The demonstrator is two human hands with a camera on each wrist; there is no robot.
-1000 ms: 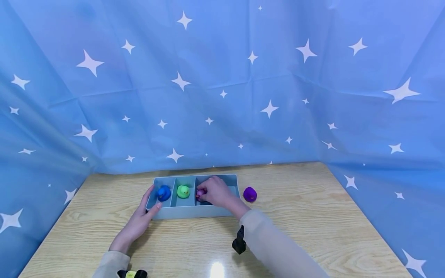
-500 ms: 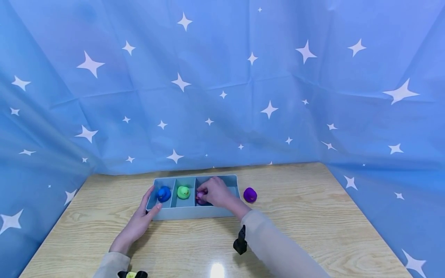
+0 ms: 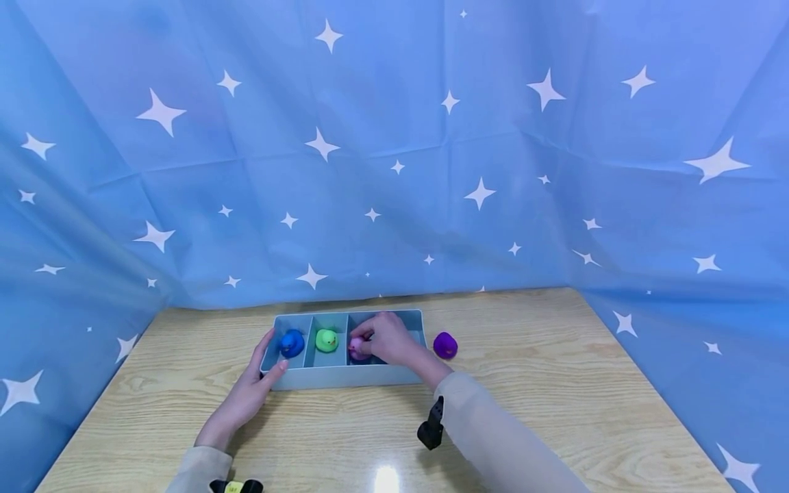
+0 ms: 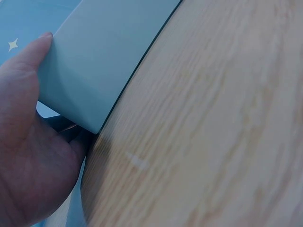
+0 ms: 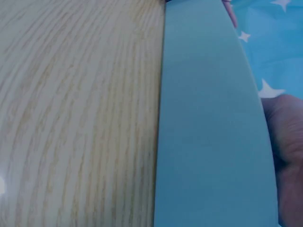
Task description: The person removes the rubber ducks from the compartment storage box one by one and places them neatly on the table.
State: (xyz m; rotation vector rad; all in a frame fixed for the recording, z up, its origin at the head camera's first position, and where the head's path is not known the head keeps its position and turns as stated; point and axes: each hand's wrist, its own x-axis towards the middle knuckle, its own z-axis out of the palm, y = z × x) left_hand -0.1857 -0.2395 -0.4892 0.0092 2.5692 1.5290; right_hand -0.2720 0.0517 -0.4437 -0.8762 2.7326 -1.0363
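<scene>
Tray (image 3: 342, 378): near the desk's (image 3: 555, 383) far edge, left of middle
Left duck (image 3: 292, 343): in the tray's leftmost compartment
Middle duck (image 3: 327, 340): in the next
Right duck (image 3: 355, 349): in the third, by the divider, right hand (image 3: 391, 339) on it
Left hand (image 3: 246, 392): around the tray's left end
Toy (image 3: 445, 346): on the desk, just right of the tray
Curtain (image 3: 394, 185): behind and beside the desk

Blue star-print cloth (image 3: 394, 130) bhd lt-wood tbl (image 3: 579, 370)
</scene>
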